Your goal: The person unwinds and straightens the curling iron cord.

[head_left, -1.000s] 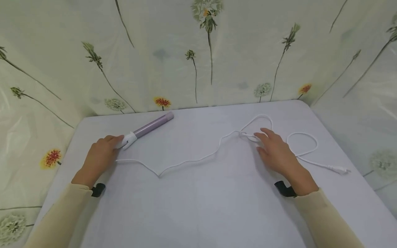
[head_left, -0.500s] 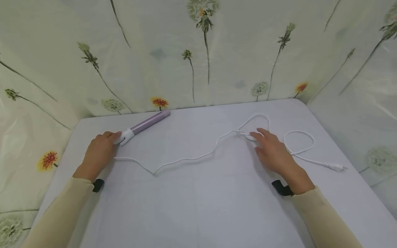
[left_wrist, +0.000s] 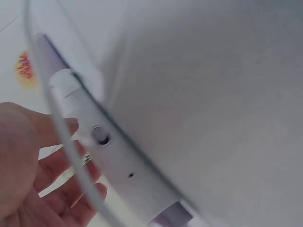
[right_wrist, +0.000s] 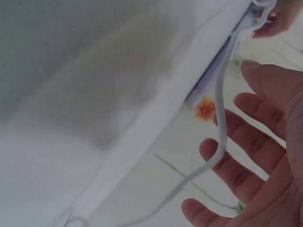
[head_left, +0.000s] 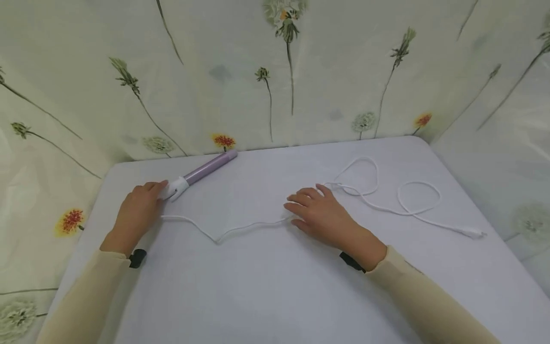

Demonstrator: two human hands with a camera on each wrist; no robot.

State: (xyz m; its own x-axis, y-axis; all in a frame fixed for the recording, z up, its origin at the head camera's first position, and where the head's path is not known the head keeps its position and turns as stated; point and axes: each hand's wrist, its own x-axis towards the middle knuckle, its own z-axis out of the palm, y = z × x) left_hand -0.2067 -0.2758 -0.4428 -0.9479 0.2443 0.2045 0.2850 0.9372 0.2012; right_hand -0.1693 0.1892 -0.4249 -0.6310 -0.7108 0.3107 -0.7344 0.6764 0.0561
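Note:
In the head view a curling iron (head_left: 210,168) with a purple barrel and white handle lies at the back left of the table. My left hand (head_left: 138,210) holds its handle; the left wrist view shows thumb and fingers at one side of the white handle (left_wrist: 116,156), which bears an oval button. A white cord (head_left: 253,224) runs from near this hand to the right. My right hand (head_left: 324,215) is over the cord's middle, fingers spread and slightly bent. In the right wrist view the cord (right_wrist: 220,104) passes in front of the fingertips, without a visible grip.
The rest of the cord forms loops (head_left: 377,177) at the back right, ending in a plug (head_left: 472,233) near the table's right edge. A white cloth covers the table (head_left: 258,291). A flower-patterned curtain (head_left: 193,86) stands behind it.
My right hand has moved left along the cord, away from the loops, which now show uncovered. The left hand stays on the curling iron with hardly any movement.

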